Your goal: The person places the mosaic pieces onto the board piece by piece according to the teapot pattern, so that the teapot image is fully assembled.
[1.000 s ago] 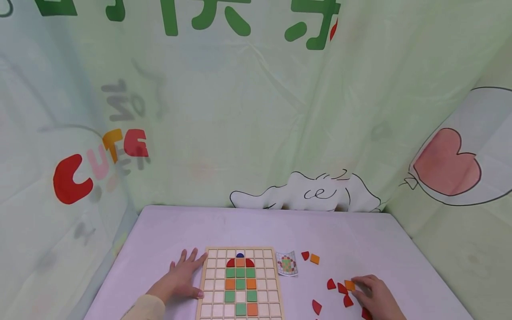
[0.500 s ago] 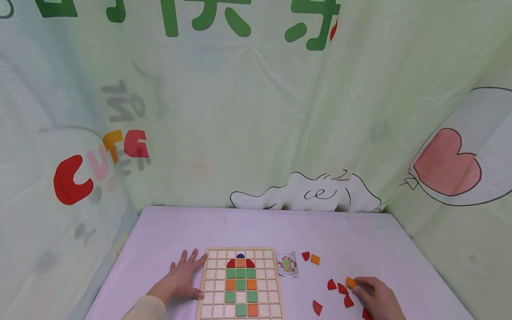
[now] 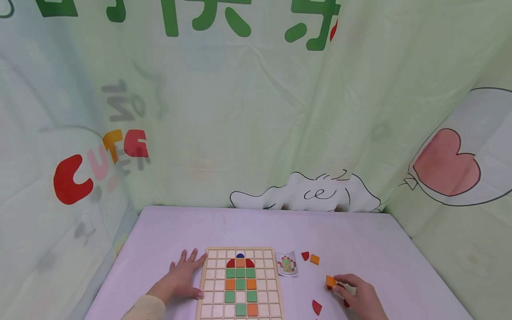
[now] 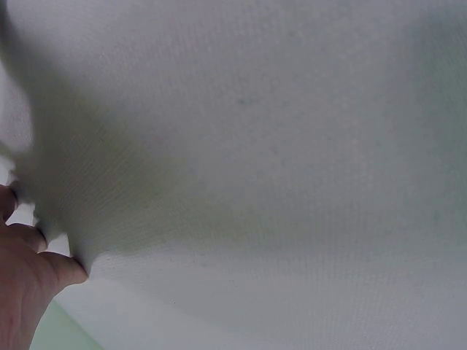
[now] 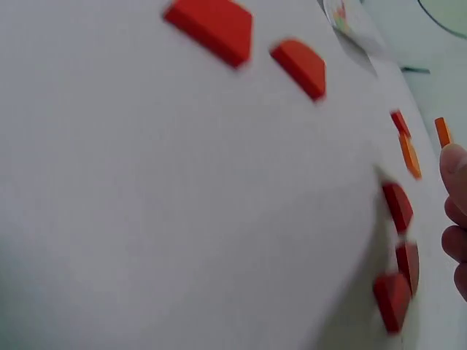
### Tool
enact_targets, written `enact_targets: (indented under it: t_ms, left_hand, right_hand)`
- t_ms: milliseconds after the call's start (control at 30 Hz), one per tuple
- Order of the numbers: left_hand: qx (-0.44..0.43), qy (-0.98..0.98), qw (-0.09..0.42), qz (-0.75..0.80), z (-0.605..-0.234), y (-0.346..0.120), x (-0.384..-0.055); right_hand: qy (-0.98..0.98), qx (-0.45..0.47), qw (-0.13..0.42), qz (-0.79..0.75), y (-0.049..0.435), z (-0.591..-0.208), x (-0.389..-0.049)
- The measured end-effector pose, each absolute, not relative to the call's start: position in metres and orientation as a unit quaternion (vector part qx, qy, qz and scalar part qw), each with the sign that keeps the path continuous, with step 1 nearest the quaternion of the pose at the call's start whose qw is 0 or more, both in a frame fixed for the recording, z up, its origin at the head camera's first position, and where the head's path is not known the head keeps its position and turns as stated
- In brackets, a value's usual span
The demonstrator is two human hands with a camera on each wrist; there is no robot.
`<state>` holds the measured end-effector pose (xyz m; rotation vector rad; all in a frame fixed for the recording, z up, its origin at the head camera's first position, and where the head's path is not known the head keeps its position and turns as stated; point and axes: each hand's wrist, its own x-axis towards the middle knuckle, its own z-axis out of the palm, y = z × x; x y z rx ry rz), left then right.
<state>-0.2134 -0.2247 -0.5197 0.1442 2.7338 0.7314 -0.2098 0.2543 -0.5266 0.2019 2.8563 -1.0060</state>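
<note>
The left hand [image 3: 183, 278], fingers spread wide, touched the grid board's [image 3: 262, 284] left edge. Right of the board and the picture card [image 3: 287, 264], the right hand [image 3: 359, 293] pinched an orange square [image 3: 330, 282], which jutted leftward from its fingers, toward the board.

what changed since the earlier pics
The bare right hand has lifted the orange square tile off the pale lilac table and carried it left, towards the light wooden grid board. The bare left hand stays spread at the board's left edge; the coloured pieces on the board are unchanged.
</note>
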Motion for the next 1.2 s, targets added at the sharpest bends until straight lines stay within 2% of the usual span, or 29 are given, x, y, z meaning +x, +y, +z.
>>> enact_targets:
  t_ms: [533, 1200]
  left_hand:
    - [0.062, 0.951, 0.155, 0.259, -0.521, -0.227, -0.213]
    - [0.065, 0.950, 0.153, 0.266, -0.518, -0.228, -0.212]
  right_hand:
    - [0.931, 0.011, 0.083, -0.356, 0.166, -0.518, -0.195]
    - [0.888, -0.167, 0.140, -0.405, 0.081, -0.522, -0.182]
